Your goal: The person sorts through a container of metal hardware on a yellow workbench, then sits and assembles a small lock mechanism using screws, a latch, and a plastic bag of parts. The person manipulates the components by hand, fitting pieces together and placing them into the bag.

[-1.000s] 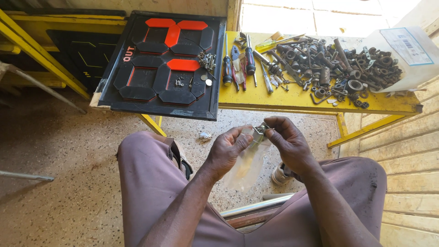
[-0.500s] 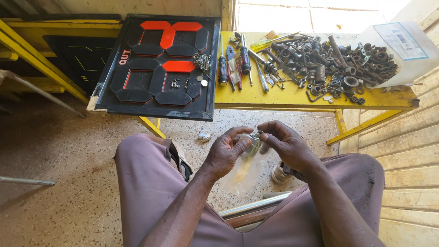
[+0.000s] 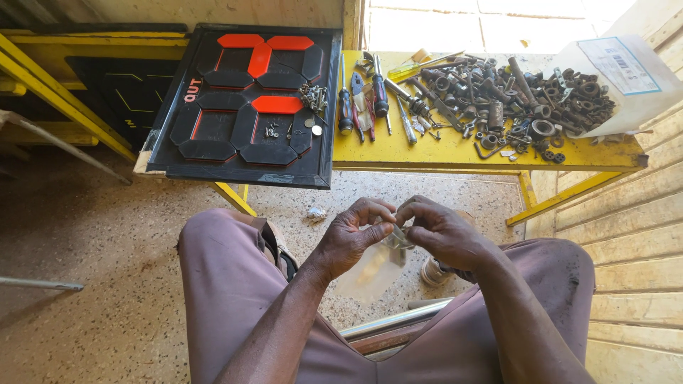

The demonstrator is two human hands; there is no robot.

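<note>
Small metal part point(image 3: 395, 237), grey and partly hidden, sits pinched between both hands above the person's lap, over the speckled floor point(image 3: 92, 284). Left hand point(image 3: 350, 238) has its thumb and fingers closed on the part from one side; right hand point(image 3: 442, 233) closes its fingertips on it from the other, so both sets of fingers are clamped together on the same piece, and what it is exactly cannot be made out. A clear plastic bag point(image 3: 370, 274) hangs just below the hands. Ahead, a black panel point(image 3: 242, 107) with red segments rests on the yellow bench point(image 3: 441, 153), with a few loose screws point(image 3: 311, 96) lying on it; only some segments show red, the others are dark. Beside the panel lie screwdrivers point(image 3: 346, 110), and further right a heap of bolts and nuts point(image 3: 526, 99) spills from a white bag point(image 3: 626, 71). Judging by the loose screws and the part in hand, the work looks partway through, with fitting to the panel not yet done.
</note>
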